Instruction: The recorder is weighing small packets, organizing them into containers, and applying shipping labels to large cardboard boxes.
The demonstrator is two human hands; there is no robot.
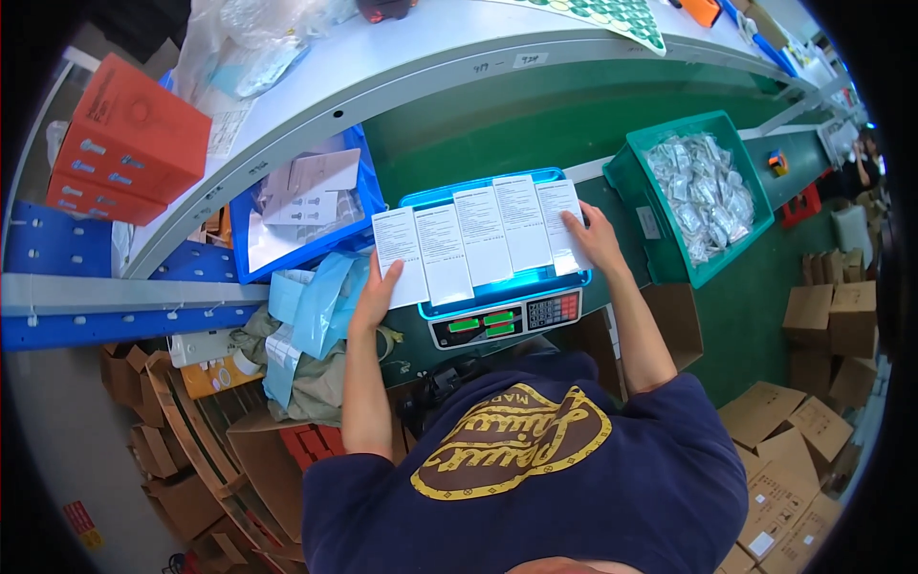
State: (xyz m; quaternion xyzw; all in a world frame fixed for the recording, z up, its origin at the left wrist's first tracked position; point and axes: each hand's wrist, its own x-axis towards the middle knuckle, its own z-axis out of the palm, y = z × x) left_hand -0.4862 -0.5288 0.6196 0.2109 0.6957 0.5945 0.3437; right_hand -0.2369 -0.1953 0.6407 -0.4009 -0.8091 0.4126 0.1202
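Observation:
Several slim white boxes (478, 236) with printed text stand side by side in an uneven row over the blue tray of a digital weighing scale (504, 321). At the left end of the row, my left hand (374, 292) grips the outermost box with the thumb on its face. My right hand (595, 239) clasps the right end the same way, thumb in front and fingers behind. The row is squeezed between both hands. Whether the boxes rest on the tray or hang just above it, I cannot tell. Green displays glow on the scale's front panel.
A teal bin (755, 182) of small clear packets stands right of the scale. To the left are a blue bin (256, 251) with flat cards and light blue plastic bags (325, 306). A white shelf (402, 81) crosses the far side, bearing an orange box (129, 139). Cardboard cartons (798, 430) lie at lower right.

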